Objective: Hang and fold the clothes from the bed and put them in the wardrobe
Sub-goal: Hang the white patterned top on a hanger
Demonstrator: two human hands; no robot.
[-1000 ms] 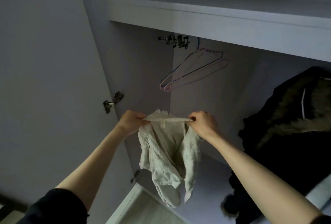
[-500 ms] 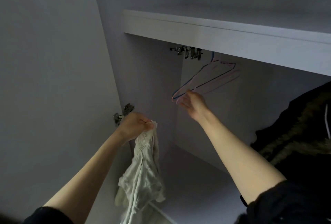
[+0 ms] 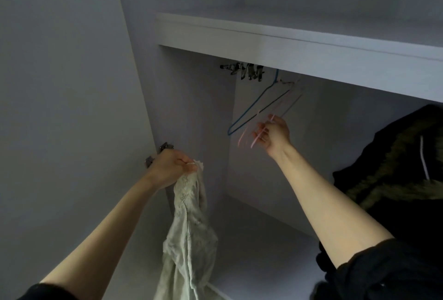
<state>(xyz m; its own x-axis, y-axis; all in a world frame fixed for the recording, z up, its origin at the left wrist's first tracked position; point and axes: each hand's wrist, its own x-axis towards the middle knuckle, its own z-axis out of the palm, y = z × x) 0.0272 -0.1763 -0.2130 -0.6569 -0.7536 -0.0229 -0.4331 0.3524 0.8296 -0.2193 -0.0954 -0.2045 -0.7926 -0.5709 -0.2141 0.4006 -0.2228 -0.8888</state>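
Pale garment (image 3: 189, 235) hangs pinched in left hand (image 3: 171, 167); right hand's (image 3: 275, 134) fingers grip pink hanger (image 3: 257, 135) beside dark coat (image 3: 395, 163).

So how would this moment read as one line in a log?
left hand: grips pale garment | right hand: fingers curled on blurred pink hanger | blue hanger: on rail | step: taking hanger

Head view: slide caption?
Left hand holds pale garment; right hand grips pink hangers in wardrobe.
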